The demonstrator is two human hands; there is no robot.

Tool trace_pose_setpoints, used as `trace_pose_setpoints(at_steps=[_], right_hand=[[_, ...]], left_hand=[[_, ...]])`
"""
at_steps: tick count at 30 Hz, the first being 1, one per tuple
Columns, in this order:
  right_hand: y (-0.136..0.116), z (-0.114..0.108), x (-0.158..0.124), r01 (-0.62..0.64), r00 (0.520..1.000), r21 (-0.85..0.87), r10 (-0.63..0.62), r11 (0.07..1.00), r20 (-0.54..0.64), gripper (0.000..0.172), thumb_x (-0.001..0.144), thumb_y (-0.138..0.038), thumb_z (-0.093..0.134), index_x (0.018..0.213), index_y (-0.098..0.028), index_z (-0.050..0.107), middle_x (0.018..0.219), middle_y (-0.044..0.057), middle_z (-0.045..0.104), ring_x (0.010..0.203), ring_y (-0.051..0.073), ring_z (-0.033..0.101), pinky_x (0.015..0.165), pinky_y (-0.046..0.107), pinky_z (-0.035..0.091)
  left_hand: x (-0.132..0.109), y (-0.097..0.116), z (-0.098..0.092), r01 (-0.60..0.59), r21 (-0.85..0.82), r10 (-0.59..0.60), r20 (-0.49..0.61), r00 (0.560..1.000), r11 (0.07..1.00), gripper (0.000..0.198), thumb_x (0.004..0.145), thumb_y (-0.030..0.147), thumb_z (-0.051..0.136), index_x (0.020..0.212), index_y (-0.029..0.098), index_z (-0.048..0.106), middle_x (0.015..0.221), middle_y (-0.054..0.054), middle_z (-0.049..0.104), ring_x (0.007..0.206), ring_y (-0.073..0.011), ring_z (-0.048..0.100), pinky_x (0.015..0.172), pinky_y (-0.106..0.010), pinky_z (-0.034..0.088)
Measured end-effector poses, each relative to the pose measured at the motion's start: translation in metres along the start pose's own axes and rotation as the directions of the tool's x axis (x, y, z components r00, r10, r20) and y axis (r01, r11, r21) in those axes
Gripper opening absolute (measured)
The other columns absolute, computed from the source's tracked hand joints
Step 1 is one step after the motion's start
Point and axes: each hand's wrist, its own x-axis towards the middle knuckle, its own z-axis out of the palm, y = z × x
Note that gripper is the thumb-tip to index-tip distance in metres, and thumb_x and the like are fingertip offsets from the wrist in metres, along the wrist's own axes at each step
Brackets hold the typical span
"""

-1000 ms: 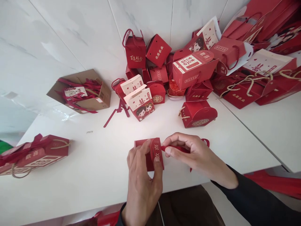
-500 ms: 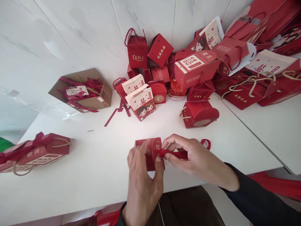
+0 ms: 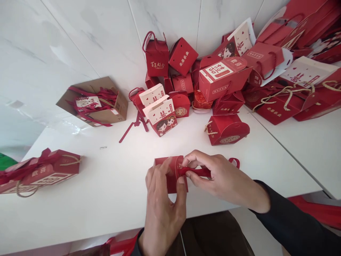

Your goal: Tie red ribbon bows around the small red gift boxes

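A small red box lies on the white table near its front edge. My left hand grips it from the left, with fingers over the top and thumb at its right part. At the box's right side, my right hand pinches a dark red ribbon between thumb and fingers, close against the box face. A loop of ribbon shows beyond the right hand. The ribbon's end at the box is partly hidden by the fingertips.
A cardboard box of ribbons stands at the back left on the white table. A ribbon-tied red box lies at the far left. Several red gift boxes are piled behind and to the right, near the tiled wall.
The view has shifted very slightly. My right fingertips have moved a little on the ribbon at the box; my left hand keeps its hold.
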Motion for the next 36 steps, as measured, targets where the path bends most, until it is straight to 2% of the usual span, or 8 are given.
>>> trace_pose_setpoints(at_steps=[2,6,11,14,17,21,30,36], right_hand=[[0.001,0.001,0.001,0.018,1.0,-0.019,-0.018,1.0,-0.005,0.012,0.094,-0.022,0.058,0.105,-0.028,0.058,0.098,-0.005,0.076,0.091,0.018,0.073,0.078,0.032,0.054],[0.002,0.002,0.001,0.037,0.999,-0.02,-0.037,0.999,-0.009,0.013,0.096,-0.022,0.058,0.106,-0.03,0.058,0.097,-0.008,0.076,0.091,0.017,0.074,0.079,0.031,0.054],[0.004,-0.001,-0.001,0.031,0.999,-0.036,-0.031,0.999,-0.008,0.016,0.095,-0.022,0.057,0.108,-0.03,0.059,0.1,-0.007,0.075,0.093,0.017,0.074,0.079,0.03,0.054],[0.004,-0.006,-0.003,0.024,1.0,-0.018,-0.024,1.0,-0.003,0.015,0.095,-0.02,0.057,0.107,-0.029,0.059,0.095,-0.006,0.076,0.087,0.015,0.074,0.077,0.028,0.055],[0.004,-0.009,-0.005,-0.022,0.999,0.025,0.021,0.999,0.028,0.011,0.099,-0.026,0.055,0.108,-0.027,0.061,0.08,-0.007,0.073,0.062,0.012,0.07,0.061,0.025,0.054],[0.007,-0.01,-0.007,-0.081,0.997,0.082,0.081,0.993,0.008,0.017,0.103,-0.034,0.051,0.108,-0.025,0.065,0.087,-0.003,0.074,0.043,0.007,0.054,0.042,0.022,0.047],[0.007,-0.005,-0.005,-0.092,0.995,0.178,0.096,0.98,-0.016,0.013,0.102,-0.031,0.054,0.11,-0.028,0.064,0.099,-0.004,0.075,0.046,0.005,0.054,0.037,0.018,0.046],[0.003,-0.006,-0.001,-0.077,0.997,0.193,0.075,0.978,0.019,0.011,0.102,-0.028,0.054,0.109,-0.026,0.062,0.092,-0.004,0.075,0.073,0.011,0.069,0.04,0.018,0.045]], left_hand=[[0.0,-0.001,-0.002,0.01,-0.012,-0.01,-0.02,1.0,1.0,0.039,0.101,0.016,0.047,0.139,0.026,0.047,0.118,-0.007,0.063,0.117,-0.022,0.054,0.092,-0.036,0.051],[0.002,-0.004,-0.002,0.008,0.069,0.002,-0.142,0.99,0.998,0.032,0.101,0.012,0.047,0.13,0.02,0.055,0.131,-0.012,0.053,0.123,-0.0223,0.053,0.099,-0.037,0.049],[0.006,-0.002,-0.002,-0.037,0.137,0.047,-0.067,0.997,0.99,0.019,0.098,0.013,0.052,0.11,0.019,0.066,0.132,-0.013,0.051,0.122,-0.0256,0.049,0.1,-0.042,0.046],[0.008,0.0,-0.002,-0.049,0.123,0.055,-0.046,0.997,0.991,0.019,0.097,0.014,0.053,0.107,0.02,0.069,0.128,-0.012,0.054,0.123,-0.0277,0.048,0.101,-0.046,0.044],[0.01,-0.001,0.0,-0.063,0.136,0.071,-0.051,0.996,0.989,0.02,0.095,0.014,0.056,0.107,0.02,0.07,0.127,-0.012,0.055,0.125,-0.0302,0.047,0.104,-0.051,0.042],[0.009,-0.003,0.002,-0.057,0.127,0.065,-0.056,0.996,0.99,0.02,0.094,0.015,0.059,0.108,0.021,0.071,0.126,-0.012,0.056,0.126,-0.0311,0.046,0.105,-0.054,0.043],[0.01,-0.001,0.002,-0.047,0.072,0.049,-0.033,0.998,0.996,0.019,0.096,0.017,0.056,0.106,0.023,0.071,0.122,-0.011,0.058,0.126,-0.03,0.045,0.103,-0.053,0.044],[0.014,0.002,0.006,-0.04,0.03,0.042,-0.062,0.997,0.999,0.012,0.094,0.015,0.06,0.093,0.025,0.066,0.11,-0.006,0.063,0.124,-0.0263,0.047,0.104,-0.049,0.042]])
